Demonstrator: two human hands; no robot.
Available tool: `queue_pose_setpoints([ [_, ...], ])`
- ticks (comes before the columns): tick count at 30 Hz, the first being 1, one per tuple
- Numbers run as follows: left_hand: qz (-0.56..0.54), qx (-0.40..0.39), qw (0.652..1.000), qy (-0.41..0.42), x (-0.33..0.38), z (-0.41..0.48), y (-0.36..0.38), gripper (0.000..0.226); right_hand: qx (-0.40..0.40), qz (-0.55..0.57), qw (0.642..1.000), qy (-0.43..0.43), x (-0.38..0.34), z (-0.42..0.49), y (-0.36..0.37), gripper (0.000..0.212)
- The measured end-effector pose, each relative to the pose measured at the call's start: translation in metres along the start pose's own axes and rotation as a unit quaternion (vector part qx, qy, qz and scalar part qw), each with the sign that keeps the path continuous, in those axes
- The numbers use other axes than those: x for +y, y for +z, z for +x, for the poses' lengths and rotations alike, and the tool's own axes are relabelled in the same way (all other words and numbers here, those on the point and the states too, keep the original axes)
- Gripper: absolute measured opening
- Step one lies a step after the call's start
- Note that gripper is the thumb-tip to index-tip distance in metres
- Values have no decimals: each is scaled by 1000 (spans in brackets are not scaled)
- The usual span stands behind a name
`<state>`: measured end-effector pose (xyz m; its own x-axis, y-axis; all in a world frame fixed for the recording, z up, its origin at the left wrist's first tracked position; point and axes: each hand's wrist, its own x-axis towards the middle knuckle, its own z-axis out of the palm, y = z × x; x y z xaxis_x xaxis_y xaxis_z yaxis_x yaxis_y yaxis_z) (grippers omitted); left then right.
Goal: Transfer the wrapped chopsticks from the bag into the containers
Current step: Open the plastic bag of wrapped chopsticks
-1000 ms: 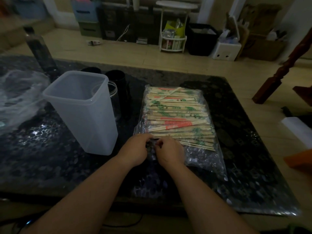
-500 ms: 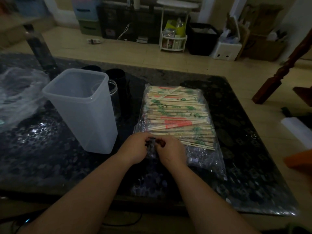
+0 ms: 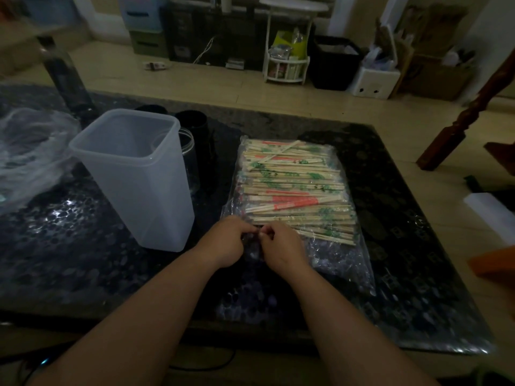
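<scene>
A clear plastic bag (image 3: 342, 260) lies flat on the dark table, packed with several wrapped chopsticks (image 3: 295, 188) in green and red printed sleeves. My left hand (image 3: 227, 240) and my right hand (image 3: 281, 246) meet at the bag's near left edge, and both pinch the plastic there with curled fingers. A tall translucent white container (image 3: 133, 176) stands open and empty to the left of the bag. Behind it are a clear jar (image 3: 189, 151) and a black cylindrical container (image 3: 195, 126).
A dark bottle (image 3: 64, 76) stands at the table's far left, with crumpled clear plastic (image 3: 25, 151) beside it. The dark patterned table (image 3: 404, 246) ends at the right, where a wooden post (image 3: 468, 115) rises from the floor. Bins and a white rack line the far wall.
My hands have drawn closer together on the bag's near edge, fingertips now touching. The bag and the containers stay where they were.
</scene>
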<state>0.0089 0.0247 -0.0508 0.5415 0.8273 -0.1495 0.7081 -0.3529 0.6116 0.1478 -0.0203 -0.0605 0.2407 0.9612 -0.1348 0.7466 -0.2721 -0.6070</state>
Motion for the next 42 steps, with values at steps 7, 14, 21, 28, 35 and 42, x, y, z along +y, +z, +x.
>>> queue_pose_setpoints([
  [7,91,-6,996,-2,4,-3,4,53,-42,66,997,-29,7,-6,-21,22],
  [14,157,1,987,-19,6,-6,4,54,-31,176,984,-7,16,-14,-28,26],
  [21,158,6,987,-20,4,-7,6,54,-44,181,982,3,22,-20,-27,26],
  [28,152,8,988,-18,-1,-4,8,55,-106,147,983,-15,24,-27,-32,29],
  [35,138,14,990,-20,-5,-3,11,57,-201,118,972,-30,21,-36,-44,19],
  [42,141,-17,990,-16,-5,-5,8,55,-226,-80,968,-74,11,-43,-48,18],
])
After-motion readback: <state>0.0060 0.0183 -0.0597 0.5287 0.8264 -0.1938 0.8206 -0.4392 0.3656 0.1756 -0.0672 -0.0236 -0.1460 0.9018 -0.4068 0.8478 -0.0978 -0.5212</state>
